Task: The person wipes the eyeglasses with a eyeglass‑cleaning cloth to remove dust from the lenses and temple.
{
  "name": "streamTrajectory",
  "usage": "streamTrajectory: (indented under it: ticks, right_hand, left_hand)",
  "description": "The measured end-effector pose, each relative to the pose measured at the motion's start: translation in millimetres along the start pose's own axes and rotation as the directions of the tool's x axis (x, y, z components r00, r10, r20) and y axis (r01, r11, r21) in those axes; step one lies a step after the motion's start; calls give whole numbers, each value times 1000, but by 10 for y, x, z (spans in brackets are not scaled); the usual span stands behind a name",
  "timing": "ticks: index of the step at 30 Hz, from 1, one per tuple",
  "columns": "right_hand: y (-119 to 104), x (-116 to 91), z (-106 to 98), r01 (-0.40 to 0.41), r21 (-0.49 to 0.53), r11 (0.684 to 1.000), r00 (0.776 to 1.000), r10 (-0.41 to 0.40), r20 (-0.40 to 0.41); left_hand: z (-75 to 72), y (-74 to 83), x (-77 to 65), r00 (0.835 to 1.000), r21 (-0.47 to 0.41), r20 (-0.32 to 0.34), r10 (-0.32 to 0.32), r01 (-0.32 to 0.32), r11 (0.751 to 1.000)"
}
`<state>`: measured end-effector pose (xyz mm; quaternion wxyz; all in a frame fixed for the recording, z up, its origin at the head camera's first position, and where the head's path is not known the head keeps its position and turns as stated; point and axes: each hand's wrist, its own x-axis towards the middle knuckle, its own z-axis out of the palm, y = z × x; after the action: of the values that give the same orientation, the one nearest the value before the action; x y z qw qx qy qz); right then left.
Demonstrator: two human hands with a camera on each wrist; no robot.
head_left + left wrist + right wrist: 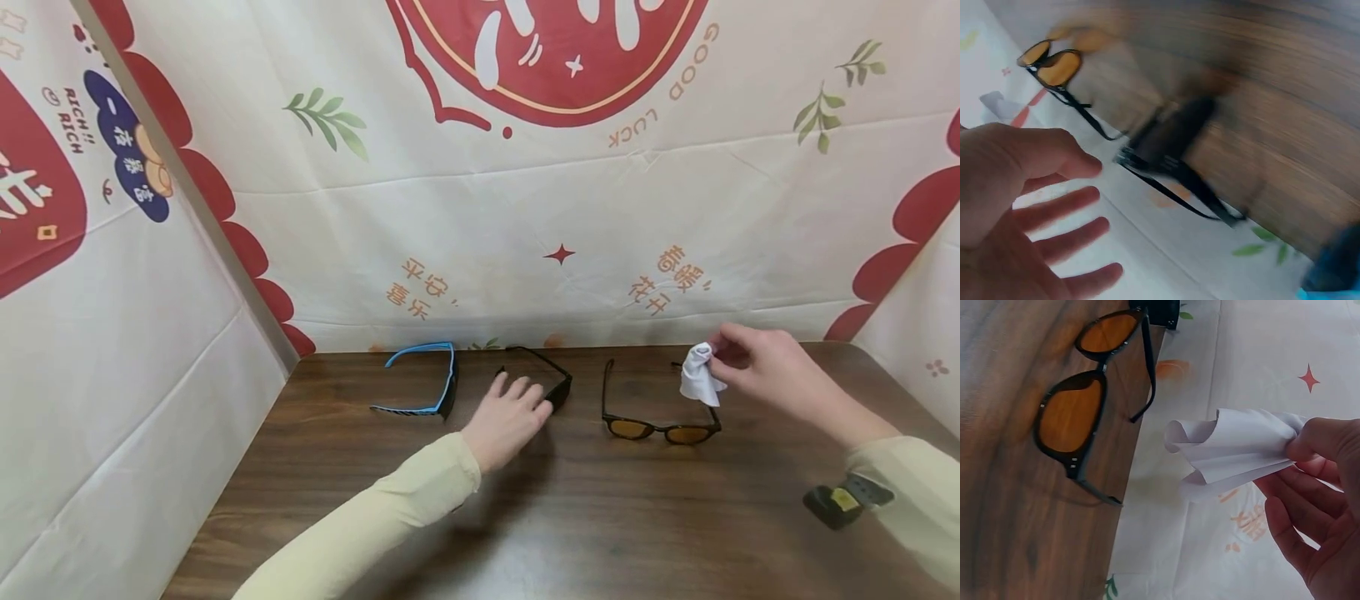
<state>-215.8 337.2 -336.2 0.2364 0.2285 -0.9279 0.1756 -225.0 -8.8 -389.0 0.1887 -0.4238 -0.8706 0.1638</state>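
Note:
My right hand [772,375] pinches a crumpled white cloth [701,379] between thumb and fingers, above the far right of the table. In the right wrist view the folds of the cloth [1235,450] hang free. Below it stand dark-framed glasses with amber lenses [630,429], temples unfolded toward the back. My left hand [506,421] hovers with spread fingers over black sunglasses [558,392], partly hiding them in the head view. A gap shows between the left fingers and the sunglasses [1172,137] in the blurred left wrist view; nothing is held there.
Blue-and-black glasses [452,383] lie to the left of the black sunglasses, temples unfolded. All the glasses are near the back edge of the brown wooden table [600,517]. Behind it hangs a white printed curtain [495,225], with another panel [135,358] on the left.

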Motion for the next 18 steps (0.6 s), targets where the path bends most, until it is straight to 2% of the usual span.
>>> streamTrajectory:
  ticks: [5, 10, 14, 18]
  right_hand:
    - [-34, 120, 40, 4, -22, 1000, 998, -3, 70]
    - [-91, 175, 68, -26, -14, 1000, 989, 28, 148]
    - [-122, 183, 80, -30, -18, 999, 989, 32, 141]
    - [-115, 152, 80, -2, -31, 1000, 995, 5, 102]
  left_hand:
    - [-37, 109, 437, 995, -116, 78, 61, -51, 992]
    - [12, 260, 850, 975, -168, 186, 124, -93, 981]
    - [63, 380, 1034, 951, -139, 269, 151, -117, 983]
    - [122, 438, 1123, 932, -137, 320, 170, -132, 982]
